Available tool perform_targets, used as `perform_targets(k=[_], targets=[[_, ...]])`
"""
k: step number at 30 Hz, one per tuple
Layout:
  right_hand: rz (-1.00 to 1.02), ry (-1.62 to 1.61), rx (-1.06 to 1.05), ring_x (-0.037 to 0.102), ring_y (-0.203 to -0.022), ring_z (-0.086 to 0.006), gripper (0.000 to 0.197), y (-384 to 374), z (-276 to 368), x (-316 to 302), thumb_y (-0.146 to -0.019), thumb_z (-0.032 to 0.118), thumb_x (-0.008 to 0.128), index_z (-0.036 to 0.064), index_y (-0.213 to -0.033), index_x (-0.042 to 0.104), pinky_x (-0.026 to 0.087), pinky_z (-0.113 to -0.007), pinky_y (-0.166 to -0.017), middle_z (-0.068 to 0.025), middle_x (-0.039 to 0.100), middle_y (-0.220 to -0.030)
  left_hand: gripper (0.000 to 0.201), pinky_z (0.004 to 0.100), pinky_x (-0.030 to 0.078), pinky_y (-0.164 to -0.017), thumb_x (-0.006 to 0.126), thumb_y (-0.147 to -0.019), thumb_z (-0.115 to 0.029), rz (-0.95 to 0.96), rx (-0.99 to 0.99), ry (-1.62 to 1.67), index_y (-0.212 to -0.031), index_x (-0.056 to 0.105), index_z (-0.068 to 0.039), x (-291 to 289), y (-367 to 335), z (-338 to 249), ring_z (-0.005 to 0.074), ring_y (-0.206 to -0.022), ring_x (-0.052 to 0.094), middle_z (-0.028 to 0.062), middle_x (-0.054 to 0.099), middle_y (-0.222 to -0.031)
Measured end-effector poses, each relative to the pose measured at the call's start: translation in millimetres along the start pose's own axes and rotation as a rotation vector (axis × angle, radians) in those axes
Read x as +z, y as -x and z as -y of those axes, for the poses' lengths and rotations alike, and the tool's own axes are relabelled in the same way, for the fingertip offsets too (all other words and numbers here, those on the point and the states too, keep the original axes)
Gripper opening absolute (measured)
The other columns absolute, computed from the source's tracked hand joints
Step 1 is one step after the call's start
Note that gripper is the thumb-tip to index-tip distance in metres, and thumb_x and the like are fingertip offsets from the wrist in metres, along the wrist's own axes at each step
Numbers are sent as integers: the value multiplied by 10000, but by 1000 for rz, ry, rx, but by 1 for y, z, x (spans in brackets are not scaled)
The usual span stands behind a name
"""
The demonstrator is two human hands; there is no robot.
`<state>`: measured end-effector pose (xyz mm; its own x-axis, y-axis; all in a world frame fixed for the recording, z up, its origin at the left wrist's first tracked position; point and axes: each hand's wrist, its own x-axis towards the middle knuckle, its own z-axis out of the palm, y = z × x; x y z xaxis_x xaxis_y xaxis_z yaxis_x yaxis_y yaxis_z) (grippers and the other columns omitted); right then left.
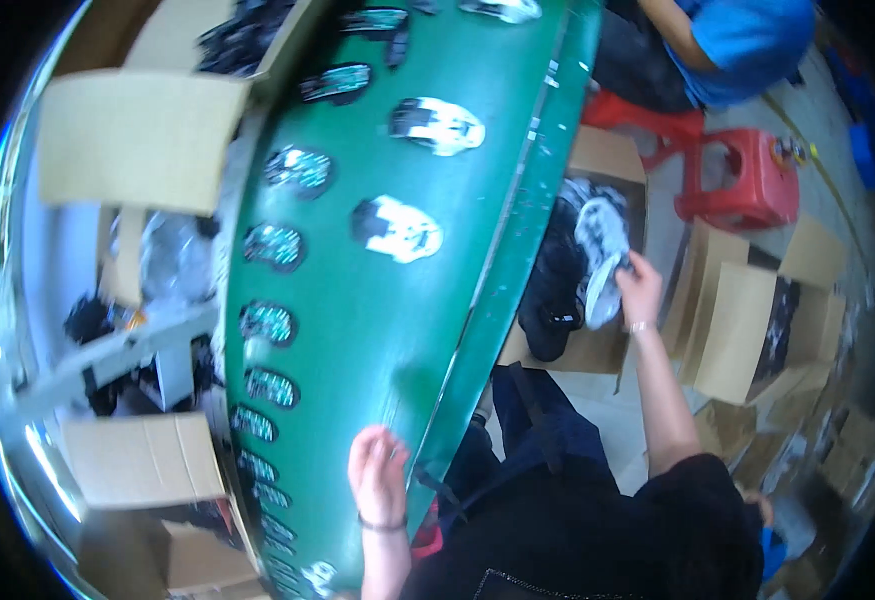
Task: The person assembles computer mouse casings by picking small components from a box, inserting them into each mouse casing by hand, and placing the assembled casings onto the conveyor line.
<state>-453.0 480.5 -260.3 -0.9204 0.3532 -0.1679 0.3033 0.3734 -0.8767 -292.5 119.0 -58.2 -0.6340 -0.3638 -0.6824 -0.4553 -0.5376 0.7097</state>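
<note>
My right hand [640,289] is closed on a grey-and-white shoe upper [601,240], pinching its near end. The upper hangs over an open cardboard box [597,345] to the right of the belt, above several black pieces [555,262]. Over the near part of the green conveyor belt [357,330] I hold my left hand [378,475], its fingers loosely curled and a little apart. Nothing shows in it. Two black-and-white shoe uppers [397,228] lie farther up the belt. A row of black pieces with teal patterns [275,245] runs along its left side.
A red plastic stool [742,180] stands right of the belt, near a person in a blue shirt [747,50]. Another open carton [727,330] sits to the right. Left of the belt are cartons [142,460], a metal frame and plastic bags [177,255].
</note>
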Motion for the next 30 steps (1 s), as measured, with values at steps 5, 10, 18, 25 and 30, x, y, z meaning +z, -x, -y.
perform_targets(k=[5, 10, 18, 25, 30], targets=[[559, -89, -225, 567, -779, -151, 387, 100, 178, 47, -615, -24, 602, -71, -999, 590, 459, -248, -690, -98, 583, -861, 501, 409, 299, -983, 495, -887, -336, 437, 42, 262, -1317, 336, -135, 45, -31, 12, 206, -1216, 342, 78, 410, -1299], [889, -350, -98, 596, -810, -128, 361, 155, 223, 102, -726, -14, 613, -54, -1080, 552, 481, -224, -689, -78, 601, -901, 451, 420, 380, -945, 410, -914, -408, 302, 46, 728, -1220, 411, -76, 24, -61, 26, 267, -1091, 495, 103, 523, -1177], [901, 225, -550, 611, -720, -171, 318, 132, 246, 152, -721, 100, 695, 3, -1009, 601, 500, -286, -613, -76, 616, -814, 395, 469, 454, -872, 495, -857, -192, 127, 201, 919, -1234, 380, -170, -100, -8, 17, 265, -1070, 497, 80, 472, -1219], [465, 1182, -1160, 625, -819, -264, 118, 125, 281, 234, -777, 96, 530, 58, -840, 622, 536, -383, -643, -121, 588, -892, 458, 403, 480, -800, 481, -868, -180, 286, 233, 980, -1298, 325, -195, -139, 32, 28, 236, -1066, 502, 67, 449, -1248], [552, 1288, -1224, 621, -849, -253, 154, 161, 275, 266, -780, 169, 572, 60, -875, 625, 542, -387, -640, -91, 581, -959, 447, 374, 485, -776, 460, -905, -227, 373, 293, 988, -1322, 298, -208, -158, 42, 34, 220, -1082, 495, 57, 431, -1272]])
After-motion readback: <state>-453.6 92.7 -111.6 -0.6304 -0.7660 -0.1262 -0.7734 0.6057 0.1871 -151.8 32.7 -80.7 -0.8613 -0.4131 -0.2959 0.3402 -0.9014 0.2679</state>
